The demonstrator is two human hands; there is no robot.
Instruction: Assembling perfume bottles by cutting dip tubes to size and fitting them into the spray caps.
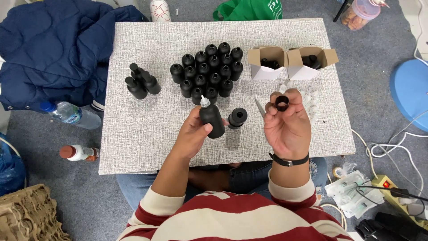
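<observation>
Our left hand [194,131] grips the black bottle [212,119] at frame centre; our right hand [287,122] pinches a black ring cap [281,103] just right of it.

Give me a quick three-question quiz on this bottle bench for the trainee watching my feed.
1. True or false: the black bottle in the left hand already has a pale dropper tip fitted.
2. What does the right hand pinch at its fingertips? A) a black cap B) a white box C) a blue lid
3. How many open cardboard boxes stand at the far side of the board?

Key:
1. True; a pale tip shows at its neck.
2. A.
3. Two, side by side, right of the cluster of bottles, each with dark bottles inside.
</observation>
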